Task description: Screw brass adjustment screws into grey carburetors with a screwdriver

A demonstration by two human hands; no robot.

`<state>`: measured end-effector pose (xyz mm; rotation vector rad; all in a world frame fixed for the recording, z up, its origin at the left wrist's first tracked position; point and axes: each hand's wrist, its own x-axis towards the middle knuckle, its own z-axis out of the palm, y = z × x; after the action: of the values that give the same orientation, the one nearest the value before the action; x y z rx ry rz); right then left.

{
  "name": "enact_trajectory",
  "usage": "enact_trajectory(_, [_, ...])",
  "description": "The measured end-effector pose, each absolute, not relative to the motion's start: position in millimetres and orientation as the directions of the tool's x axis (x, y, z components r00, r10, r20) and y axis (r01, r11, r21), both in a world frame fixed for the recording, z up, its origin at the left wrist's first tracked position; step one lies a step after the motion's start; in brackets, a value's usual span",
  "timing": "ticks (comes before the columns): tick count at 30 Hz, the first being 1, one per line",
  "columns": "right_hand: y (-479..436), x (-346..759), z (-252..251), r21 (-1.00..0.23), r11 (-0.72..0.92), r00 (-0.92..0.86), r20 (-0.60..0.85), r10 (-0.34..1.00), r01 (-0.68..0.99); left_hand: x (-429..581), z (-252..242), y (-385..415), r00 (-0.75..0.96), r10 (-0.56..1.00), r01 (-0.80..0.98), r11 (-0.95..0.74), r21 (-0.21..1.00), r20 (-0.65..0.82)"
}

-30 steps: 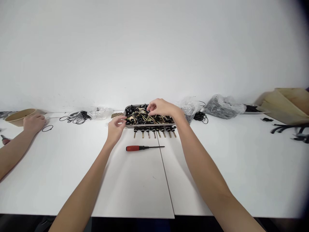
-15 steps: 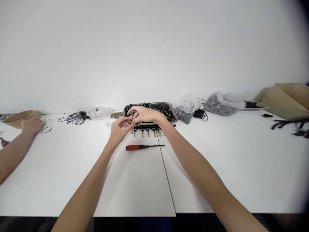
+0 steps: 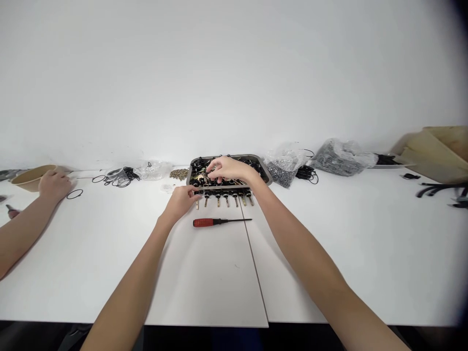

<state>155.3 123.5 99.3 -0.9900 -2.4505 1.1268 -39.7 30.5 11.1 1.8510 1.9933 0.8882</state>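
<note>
My left hand (image 3: 182, 201) is at the left end of a row of black-headed parts with brass stems (image 3: 218, 201). Its thumb and fingertips close around the head of the leftmost part (image 3: 197, 205), whose stem points toward me. Over the metal tray (image 3: 268, 181) hovers my right hand (image 3: 228, 168), with its fingers curved down and apart and nothing visible in them. Black and brass-coloured pieces (image 3: 199, 168) fill that tray. In front of the row lies a screwdriver (image 3: 219, 222) with a red handle, its tip to the right.
Small brass pieces (image 3: 179, 174) are heaped left of the tray. Clear bags of small metal parts (image 3: 283, 170) and black cord loops (image 3: 120, 177) line the wall. At the left, another person's hand (image 3: 55, 184) is at a tan bowl (image 3: 29, 179). A tan bin (image 3: 427, 151) stands far right.
My hands have parted. The left has come down to the row's left end, and the right has moved right over the tray. The other person's hand has shifted slightly.
</note>
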Motion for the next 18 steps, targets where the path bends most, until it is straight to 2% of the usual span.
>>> enact_trajectory(4, [134, 160, 93, -0.754, 0.448, -0.715, -0.041, 0.698, 0.48, -37, 4, 32, -0.145, 0.972, 0.845, 0.025, 0.535, 0.184])
enact_trajectory(10, [144, 162, 86, -0.747, 0.443, -0.707, -0.05, 0.705, 0.495, -36, 1, 34, -0.17, 0.971, 0.849, 0.057, 0.525, 0.169])
enact_trajectory(18, [143, 167, 92, -0.73, 0.467, -0.715, -0.042, 0.698, 0.5, -32, 6, 30, -0.302, 0.949, 0.837, 0.217, 0.503, 0.094])
